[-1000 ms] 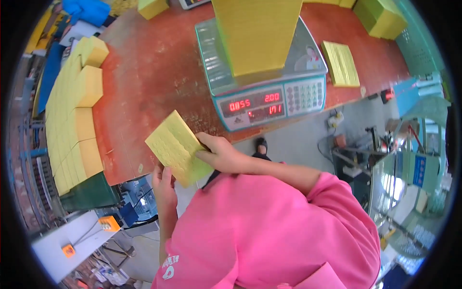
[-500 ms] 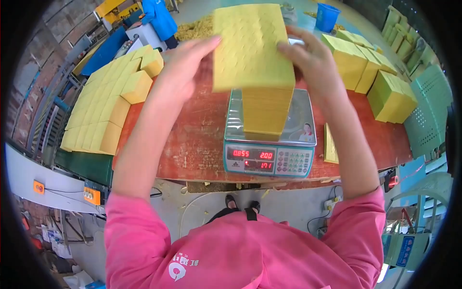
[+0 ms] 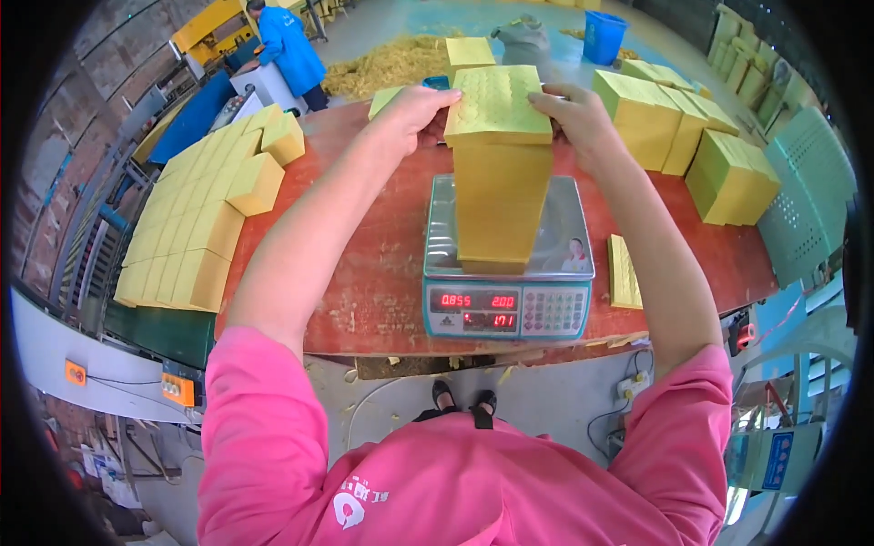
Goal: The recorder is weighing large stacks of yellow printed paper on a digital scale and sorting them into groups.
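A tall stack of yellow embossed paper (image 3: 501,196) stands on the silver pan of a digital weighing scale (image 3: 508,311) with a lit red display. Its top layer sticks out slightly over the sheets below. My left hand (image 3: 421,114) grips the left side of that top layer, thumb at the upper edge. On the opposite side, my right hand (image 3: 575,116) holds it the same way. Some fingers of both hands are hidden behind the paper. A thin yellow paper bundle (image 3: 625,273) lies on the red table (image 3: 364,273) right of the scale.
Many yellow paper stacks (image 3: 187,214) fill the left side. More yellow stacks (image 3: 646,118) stand at the back right. Beyond the table are a blue bin (image 3: 605,38), a grey sack (image 3: 523,43), a heap of yellow scraps (image 3: 387,65) and a person in blue (image 3: 289,45).
Both hands have lowered the top paper onto the stack, and it now sits nearly in line with the sheets beneath. The person in blue shows more fully.
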Demonstrator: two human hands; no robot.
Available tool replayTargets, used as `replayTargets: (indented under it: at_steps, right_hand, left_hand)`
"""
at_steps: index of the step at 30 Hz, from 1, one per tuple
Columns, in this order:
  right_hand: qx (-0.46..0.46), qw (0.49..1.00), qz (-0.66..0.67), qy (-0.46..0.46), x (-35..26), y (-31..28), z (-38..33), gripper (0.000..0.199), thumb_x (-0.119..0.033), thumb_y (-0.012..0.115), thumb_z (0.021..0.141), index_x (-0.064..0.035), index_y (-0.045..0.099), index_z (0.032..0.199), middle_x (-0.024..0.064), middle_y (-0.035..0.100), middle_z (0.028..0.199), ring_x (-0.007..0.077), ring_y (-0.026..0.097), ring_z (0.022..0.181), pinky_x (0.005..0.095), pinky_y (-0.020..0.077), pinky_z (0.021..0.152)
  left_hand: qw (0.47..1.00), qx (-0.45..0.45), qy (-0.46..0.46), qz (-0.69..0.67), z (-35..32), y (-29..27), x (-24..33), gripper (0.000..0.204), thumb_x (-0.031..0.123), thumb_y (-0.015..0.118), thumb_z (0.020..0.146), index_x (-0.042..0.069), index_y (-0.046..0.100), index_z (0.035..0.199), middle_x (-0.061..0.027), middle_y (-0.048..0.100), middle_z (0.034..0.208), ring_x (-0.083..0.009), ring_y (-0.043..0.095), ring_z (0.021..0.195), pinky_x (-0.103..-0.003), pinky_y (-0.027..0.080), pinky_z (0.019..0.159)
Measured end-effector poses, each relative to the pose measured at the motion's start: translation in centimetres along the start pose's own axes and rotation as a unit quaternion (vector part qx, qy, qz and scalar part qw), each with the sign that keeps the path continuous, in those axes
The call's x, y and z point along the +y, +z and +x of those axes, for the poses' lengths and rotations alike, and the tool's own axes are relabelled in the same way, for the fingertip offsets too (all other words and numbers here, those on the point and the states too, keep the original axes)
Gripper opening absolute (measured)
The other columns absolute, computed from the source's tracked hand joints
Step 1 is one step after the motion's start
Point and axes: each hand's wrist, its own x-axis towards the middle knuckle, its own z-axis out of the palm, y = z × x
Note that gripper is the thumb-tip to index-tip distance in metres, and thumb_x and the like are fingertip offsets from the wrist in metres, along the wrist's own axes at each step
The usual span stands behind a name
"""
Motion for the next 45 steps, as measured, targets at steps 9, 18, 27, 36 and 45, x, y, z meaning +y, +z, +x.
replayTargets:
  at_steps: [9,18,27,36,45]
  right_hand:
    - [0.034,0.999,-0.014,-0.004,0.4,0.3,-1.1,0.038,-0.024,0.070,0.085,0.0020,0.066,0.113,0.0003,0.059,0.077,0.0085,0.050,0.064,0.0251,0.0380,0.055]
    - [0.059,0.992,-0.097,-0.061,1.6,0.5,-0.8,0.044,-0.025,0.069,0.084,0.0053,0.063,0.116,0.0126,0.067,0.091,0.0184,0.065,0.078,0.0307,0.0539,0.069]
    - [0.096,0.968,-0.208,-0.099,3.3,0.4,0.4,0.050,-0.035,0.067,0.083,0.0015,0.064,0.117,0.0142,0.068,0.091,0.0222,0.065,0.083,0.0342,0.0518,0.076]
    - [0.096,0.964,-0.222,-0.111,2.5,1.0,0.5,0.049,-0.036,0.066,0.083,0.0006,0.065,0.116,0.0131,0.067,0.087,0.0217,0.063,0.080,0.0337,0.0500,0.075]
    - [0.132,0.989,0.019,-0.068,4.1,-1.9,-3.6,0.032,-0.025,0.060,0.094,-0.0002,0.065,0.114,0.0026,0.058,0.077,0.0098,0.052,0.064,0.0264,0.0428,0.058]
  left_hand:
    - [0.999,0.008,0.041,0.026,-1.4,0.9,0.7,0.027,0.034,0.061,0.093,0.011,0.065,0.080,0.0013,0.059,0.062,-0.0080,0.048,0.047,-0.025,0.030,0.040]
    - [0.995,0.022,0.077,0.061,-0.1,0.5,-1.2,0.026,0.027,0.057,0.094,0.003,0.059,0.083,-0.0069,0.062,0.068,-0.0165,0.056,0.052,-0.031,0.044,0.047]
    - [0.953,0.135,0.199,0.183,1.6,1.1,-3.8,0.026,0.028,0.057,0.095,0.004,0.058,0.084,-0.0042,0.057,0.066,-0.0135,0.053,0.050,-0.030,0.041,0.042]
    - [0.980,0.095,0.143,0.103,-0.8,1.2,-2.4,0.032,0.035,0.053,0.097,0.007,0.056,0.083,-0.0025,0.055,0.064,-0.0121,0.048,0.044,-0.029,0.037,0.039]
    - [0.961,0.190,0.163,0.116,-2.4,-2.3,-7.6,0.032,0.033,0.056,0.095,0.003,0.059,0.086,-0.0080,0.058,0.066,-0.0154,0.054,0.050,-0.030,0.044,0.045]
